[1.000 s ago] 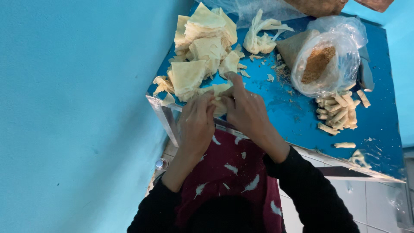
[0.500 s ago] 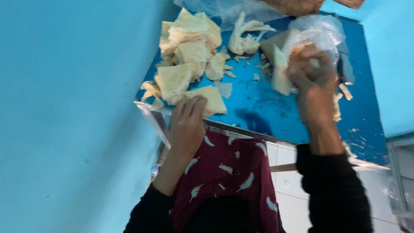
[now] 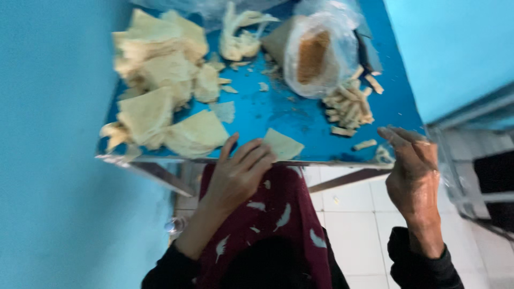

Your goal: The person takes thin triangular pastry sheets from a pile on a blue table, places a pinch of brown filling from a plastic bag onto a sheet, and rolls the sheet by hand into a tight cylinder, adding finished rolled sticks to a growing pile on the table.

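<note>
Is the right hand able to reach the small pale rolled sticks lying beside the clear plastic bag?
Probably yes: the right hand is open at the table edge, the rolled sticks lie just beyond, nothing between.
</note>
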Demonstrator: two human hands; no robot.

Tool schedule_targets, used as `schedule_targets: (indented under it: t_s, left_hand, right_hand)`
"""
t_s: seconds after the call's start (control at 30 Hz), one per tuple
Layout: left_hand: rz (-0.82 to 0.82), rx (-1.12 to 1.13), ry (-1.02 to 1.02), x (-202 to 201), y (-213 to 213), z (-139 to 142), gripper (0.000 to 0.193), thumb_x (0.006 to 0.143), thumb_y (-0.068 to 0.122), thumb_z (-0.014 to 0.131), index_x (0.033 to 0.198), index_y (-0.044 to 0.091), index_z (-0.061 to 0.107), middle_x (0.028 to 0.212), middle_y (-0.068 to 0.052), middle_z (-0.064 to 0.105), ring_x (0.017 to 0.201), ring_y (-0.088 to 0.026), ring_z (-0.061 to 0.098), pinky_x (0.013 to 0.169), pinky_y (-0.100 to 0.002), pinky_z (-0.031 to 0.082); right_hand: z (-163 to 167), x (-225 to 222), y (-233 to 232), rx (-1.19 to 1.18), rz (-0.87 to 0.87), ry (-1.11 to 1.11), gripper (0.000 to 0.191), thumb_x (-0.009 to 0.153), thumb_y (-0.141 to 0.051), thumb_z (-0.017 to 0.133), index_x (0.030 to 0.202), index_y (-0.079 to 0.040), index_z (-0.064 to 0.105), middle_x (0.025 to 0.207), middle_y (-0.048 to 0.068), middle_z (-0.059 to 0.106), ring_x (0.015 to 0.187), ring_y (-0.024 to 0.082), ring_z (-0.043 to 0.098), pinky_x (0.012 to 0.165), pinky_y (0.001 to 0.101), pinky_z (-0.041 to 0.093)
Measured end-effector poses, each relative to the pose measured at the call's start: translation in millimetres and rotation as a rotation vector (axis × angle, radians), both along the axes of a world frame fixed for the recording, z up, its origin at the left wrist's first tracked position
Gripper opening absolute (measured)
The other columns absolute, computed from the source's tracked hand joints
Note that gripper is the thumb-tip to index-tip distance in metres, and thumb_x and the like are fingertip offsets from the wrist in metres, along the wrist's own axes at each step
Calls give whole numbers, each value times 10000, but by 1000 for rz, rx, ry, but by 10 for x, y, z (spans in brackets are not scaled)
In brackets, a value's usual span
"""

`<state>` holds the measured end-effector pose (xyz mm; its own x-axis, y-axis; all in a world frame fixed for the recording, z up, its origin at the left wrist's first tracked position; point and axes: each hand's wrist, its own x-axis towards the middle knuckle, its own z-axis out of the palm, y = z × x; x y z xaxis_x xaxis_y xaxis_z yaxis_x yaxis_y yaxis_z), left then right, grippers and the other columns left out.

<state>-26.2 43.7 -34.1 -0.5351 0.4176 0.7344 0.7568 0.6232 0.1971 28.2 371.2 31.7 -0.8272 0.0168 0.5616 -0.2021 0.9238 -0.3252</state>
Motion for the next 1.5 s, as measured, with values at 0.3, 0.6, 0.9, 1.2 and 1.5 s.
schedule_targets:
  t_s: [0.3, 0.6, 0.9, 1.2, 1.5]
  left_hand:
    - [-138, 139, -81, -28, -42, 136, 155, 870, 56, 746, 1018, 86, 711, 1116, -56, 723, 1128, -256, 677, 1032, -451, 527]
    - [-177, 165, -61, -77, -80, 150, 191, 838, 35, 747, 1017, 67, 687, 1093, -60, 693, 1078, -280, 658, 981, -443, 543]
    - [-151, 154, -61, -99, -91, 31, 172, 891, 58, 729, 1055, 99, 695, 1123, -32, 697, 1116, -240, 669, 1056, -439, 535]
    - [-169, 179, -79, -112, -65, -39, 158, 908, 59, 726, 1062, 81, 692, 1136, -46, 698, 1131, -249, 676, 1079, -458, 529]
    - [-163, 211, -81, -113, -52, -19, 117, 924, 75, 730, 1030, 74, 680, 1088, -52, 700, 1084, -261, 686, 1064, -461, 537]
  right_hand:
    - [-458, 377, 764, 530, -154, 42, 676, 954, 187, 585, 1304, -360, 769, 1340, 26, 602, 1286, 237, 455, 1105, 449, 317]
    - [85, 104, 433, 651, -168, 105, 465, 886, 84, 682, 1165, -284, 727, 1307, -14, 627, 1294, 245, 479, 1105, 499, 303]
    - [-82, -872, -951, 224, 616, -271, 638, 739, -89, 727, 1339, -303, 744, 1083, 49, 577, 1067, 256, 518, 928, 403, 358]
    - [-37, -822, -936, 814, 349, 34, 632, 871, -33, 656, 1421, -345, 637, 1119, 11, 583, 1122, 212, 534, 1094, 506, 325]
    - [235, -932, -593, 606, 401, -58, 364, 787, 22, 711, 1001, -264, 777, 1096, 45, 669, 1097, 275, 578, 930, 471, 432]
